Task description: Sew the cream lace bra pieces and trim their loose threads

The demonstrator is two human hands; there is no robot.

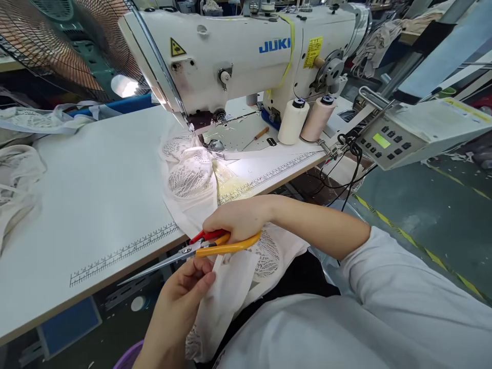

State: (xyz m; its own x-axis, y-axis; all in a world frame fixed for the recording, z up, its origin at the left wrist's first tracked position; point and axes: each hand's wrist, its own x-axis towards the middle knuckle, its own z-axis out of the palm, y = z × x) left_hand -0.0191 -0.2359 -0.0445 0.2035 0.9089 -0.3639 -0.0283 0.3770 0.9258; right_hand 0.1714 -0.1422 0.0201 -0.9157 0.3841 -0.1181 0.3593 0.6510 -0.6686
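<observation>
My right hand (242,218) is closed around the handles of a pair of scissors (230,248) with orange and red grips. Their long blades point left past the table's front edge and look closed. Just below, my left hand (177,302) pinches the edge of a white fabric band (234,282) between thumb and fingers. This band belongs to white lace bra pieces that hang over my lap. Another lace bra cup (190,179) lies on the table under the needle area of a white sewing machine (238,51), joined to the fabric running down to my hands.
Two thread cones (294,121) and an orange-handled awl (261,133) are by the machine base. Rulers (126,252) run along the table's front edge. White lace pieces (17,179) lie at the left. A control box (388,136) juts out at right; a fan (77,46) stands behind.
</observation>
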